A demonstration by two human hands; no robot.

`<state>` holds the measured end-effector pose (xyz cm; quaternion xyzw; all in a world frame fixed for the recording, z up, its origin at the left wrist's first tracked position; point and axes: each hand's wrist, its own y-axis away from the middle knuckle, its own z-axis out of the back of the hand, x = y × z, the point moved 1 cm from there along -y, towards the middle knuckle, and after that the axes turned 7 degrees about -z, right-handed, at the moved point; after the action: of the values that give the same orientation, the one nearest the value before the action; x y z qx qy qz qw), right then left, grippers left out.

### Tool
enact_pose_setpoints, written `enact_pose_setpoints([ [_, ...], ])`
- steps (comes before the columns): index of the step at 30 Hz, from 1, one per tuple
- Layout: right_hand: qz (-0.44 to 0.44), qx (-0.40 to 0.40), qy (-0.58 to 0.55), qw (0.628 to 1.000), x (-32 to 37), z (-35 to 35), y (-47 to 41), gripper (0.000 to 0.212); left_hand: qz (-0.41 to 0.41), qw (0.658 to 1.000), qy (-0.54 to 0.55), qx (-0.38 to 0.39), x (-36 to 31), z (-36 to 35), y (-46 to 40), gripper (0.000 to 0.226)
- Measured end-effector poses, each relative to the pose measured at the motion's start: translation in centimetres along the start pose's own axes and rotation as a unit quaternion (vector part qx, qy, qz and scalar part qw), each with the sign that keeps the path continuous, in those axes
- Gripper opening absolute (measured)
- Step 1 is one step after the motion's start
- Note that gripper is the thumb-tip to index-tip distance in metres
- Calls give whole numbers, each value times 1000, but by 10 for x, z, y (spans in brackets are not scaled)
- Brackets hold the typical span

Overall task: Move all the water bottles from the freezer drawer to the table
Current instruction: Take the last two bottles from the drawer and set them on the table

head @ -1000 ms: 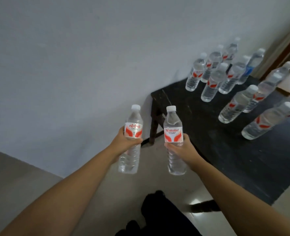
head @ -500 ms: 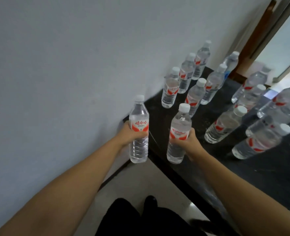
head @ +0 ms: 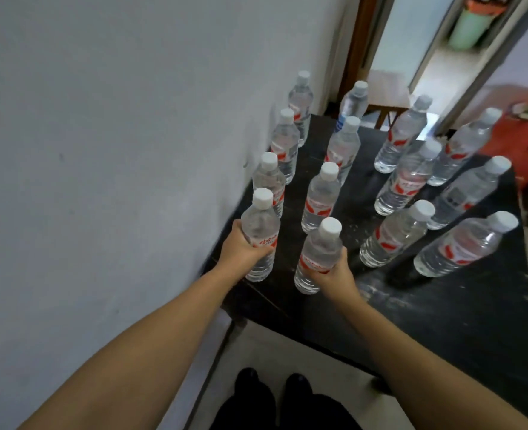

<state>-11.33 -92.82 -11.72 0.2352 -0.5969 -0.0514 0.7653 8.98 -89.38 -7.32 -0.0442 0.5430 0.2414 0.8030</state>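
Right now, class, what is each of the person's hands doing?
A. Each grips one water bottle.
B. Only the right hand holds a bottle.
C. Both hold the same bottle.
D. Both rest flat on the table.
A: the left hand grips one water bottle, and the right hand grips another bottle, fingers curled round each.

Both forearms (head: 151, 342) are bare, with no sleeves, watch or rings to see. The left hand (head: 241, 252) and the right hand (head: 337, 277) wear no gloves. At 6 o'clock, dark trousers (head: 287, 411) and two black shoes (head: 272, 383) show.
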Motion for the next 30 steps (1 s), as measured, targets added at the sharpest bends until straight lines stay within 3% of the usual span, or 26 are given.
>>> enact_pose_setpoints([
  [7,19,-71,9,997,-9,-15,9,78,-72,997,2,15,33,-5,-7,56],
  [11,41,-86,26,995,-7,-16,9,61,-88,996,3,8,45,-2,-2,68],
  [15,10,-62,26,998,-6,-16,12,76,-88,996,11,12,49,-2,1,71],
  [19,-32,-61,49,996,-8,-15,16,77,-95,995,8,16,50,-3,1,72],
  [25,-105,-36,110,988,-18,-15,16,75,-108,993,13,38,52,-1,-1,72],
  [28,-205,-36,0,978,-20,-14,14,91,-89,995,3,52,56,2,-2,76],
  [30,-321,-22,-81,943,-19,-15,14,88,-44,996,-28,69,60,5,1,89],
])
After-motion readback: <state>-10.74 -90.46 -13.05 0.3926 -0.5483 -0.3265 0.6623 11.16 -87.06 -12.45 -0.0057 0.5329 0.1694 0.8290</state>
